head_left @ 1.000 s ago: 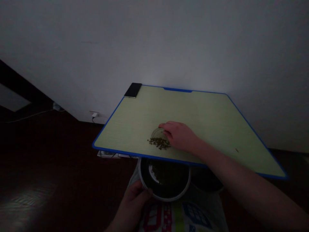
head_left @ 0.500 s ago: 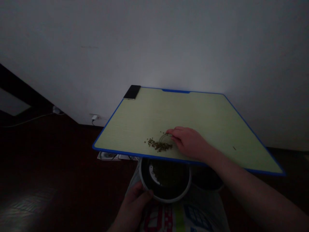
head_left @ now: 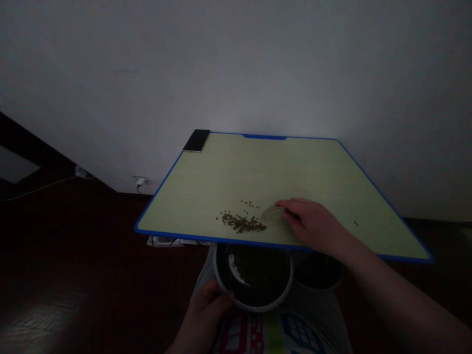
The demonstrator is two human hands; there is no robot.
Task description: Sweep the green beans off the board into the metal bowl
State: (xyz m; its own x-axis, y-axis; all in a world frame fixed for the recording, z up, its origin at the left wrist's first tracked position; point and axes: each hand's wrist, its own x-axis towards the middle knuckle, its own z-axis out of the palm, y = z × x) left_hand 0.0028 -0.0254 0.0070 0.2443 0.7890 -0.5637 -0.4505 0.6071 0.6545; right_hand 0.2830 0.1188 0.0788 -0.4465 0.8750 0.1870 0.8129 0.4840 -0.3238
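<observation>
My right hand (head_left: 313, 221) pinches a clear half-round protractor (head_left: 273, 214), its curved edge toward the left. The protractor rests on or just over the pale tabletop (head_left: 295, 172), right of a scattered pile of small greenish-brown grains (head_left: 241, 223). A few grains lie apart, farther back. Below the table's near edge, my left hand (head_left: 210, 305) grips the rim of a round bowl (head_left: 258, 307) at its lower left, thumb on top. Dark green grains partly cover the bowl's inside. The bowl sits at my lap, partly under the table edge.
A black phone (head_left: 196, 140) lies at the table's far left corner. A small dark sliver (head_left: 356, 223) is on the right side. Another dark container (head_left: 319, 270) stands right of the bowl. A charger (head_left: 140, 182) is plugged into the wall behind.
My right hand has drawn the protractor to the right, off the grain pile. The grains now spread slightly more. My left hand stays on the bowl; the view has shifted slightly.
</observation>
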